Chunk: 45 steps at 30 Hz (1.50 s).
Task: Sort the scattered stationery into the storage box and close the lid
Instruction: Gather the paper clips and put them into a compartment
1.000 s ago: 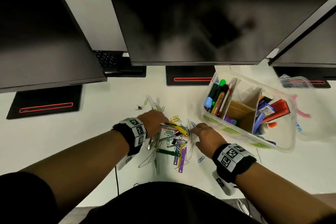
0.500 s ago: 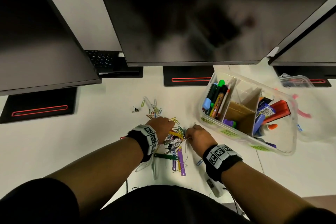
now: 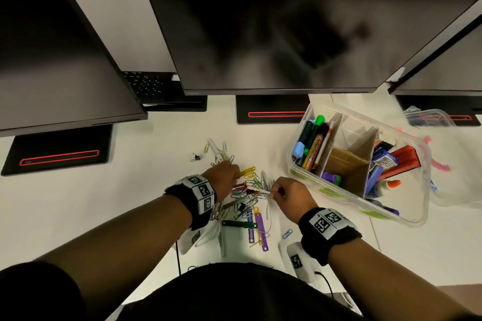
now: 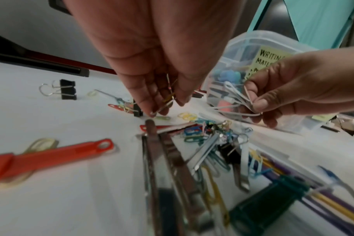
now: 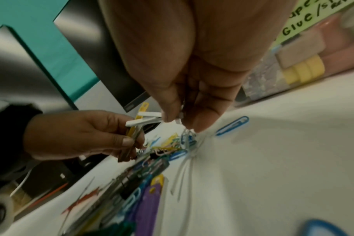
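A heap of coloured paper clips, binder clips and plastic fastener strips (image 3: 247,200) lies on the white desk in front of me. My left hand (image 3: 230,173) hovers over the heap's far left and pinches a few thin metal and yellow fastener strips (image 4: 169,97). My right hand (image 3: 275,191), at the heap's right edge, pinches a bunch of white fastener strips (image 4: 235,99), which also show in the right wrist view (image 5: 145,119). The clear divided storage box (image 3: 313,180) stands open to the right, with markers (image 3: 314,142) in its left compartment.
Three dark monitors overhang the desk's far side, with black stands (image 3: 271,109) beneath. A stray binder clip (image 3: 195,157) and a few clips lie beyond the heap. A lone blue paper clip (image 3: 287,234) lies near my right wrist. Clear plastic pieces (image 3: 430,117) sit right of the box.
Both hands have closed in over the heap. My right hand has picked up white strips and lifted them a little; my left hand has gathered thin strips between its fingers.
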Each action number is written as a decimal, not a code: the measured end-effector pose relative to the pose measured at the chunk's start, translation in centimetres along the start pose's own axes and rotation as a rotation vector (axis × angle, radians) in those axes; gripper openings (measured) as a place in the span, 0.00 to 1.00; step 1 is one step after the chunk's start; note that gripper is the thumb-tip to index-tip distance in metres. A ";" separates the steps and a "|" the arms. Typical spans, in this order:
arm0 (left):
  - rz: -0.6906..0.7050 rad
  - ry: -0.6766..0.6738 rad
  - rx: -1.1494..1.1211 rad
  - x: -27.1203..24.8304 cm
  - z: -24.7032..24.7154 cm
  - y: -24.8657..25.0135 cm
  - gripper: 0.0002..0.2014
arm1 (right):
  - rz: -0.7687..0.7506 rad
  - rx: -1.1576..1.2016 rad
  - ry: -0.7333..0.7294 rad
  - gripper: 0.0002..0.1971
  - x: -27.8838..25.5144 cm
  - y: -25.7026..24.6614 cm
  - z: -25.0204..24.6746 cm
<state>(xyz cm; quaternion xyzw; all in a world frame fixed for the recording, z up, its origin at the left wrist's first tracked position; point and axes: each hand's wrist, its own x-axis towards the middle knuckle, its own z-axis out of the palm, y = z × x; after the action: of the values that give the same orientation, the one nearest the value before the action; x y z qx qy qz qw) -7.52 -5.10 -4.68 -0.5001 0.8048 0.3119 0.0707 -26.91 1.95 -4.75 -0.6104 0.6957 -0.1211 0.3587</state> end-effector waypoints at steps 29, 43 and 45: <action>-0.425 0.022 -0.716 -1.8 -3.1 -0.5 0.05 | 0.225 -0.138 0.058 0.15 2.1 -2.7 0.8; -0.306 -0.238 0.053 -2.5 -1.9 -1.8 0.26 | 0.064 -0.154 0.068 0.07 0.6 -1.9 0.2; -0.316 -0.275 0.095 -2.5 -1.3 -1.9 0.25 | 0.047 -0.146 0.053 0.09 -0.1 -1.7 -0.2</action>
<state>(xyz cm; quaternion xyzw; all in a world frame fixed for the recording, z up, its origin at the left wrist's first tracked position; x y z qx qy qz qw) -4.42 -4.51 -3.45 -0.5690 0.7128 0.3239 0.2516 -25.76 1.61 -3.52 -0.6152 0.7260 -0.0776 0.2973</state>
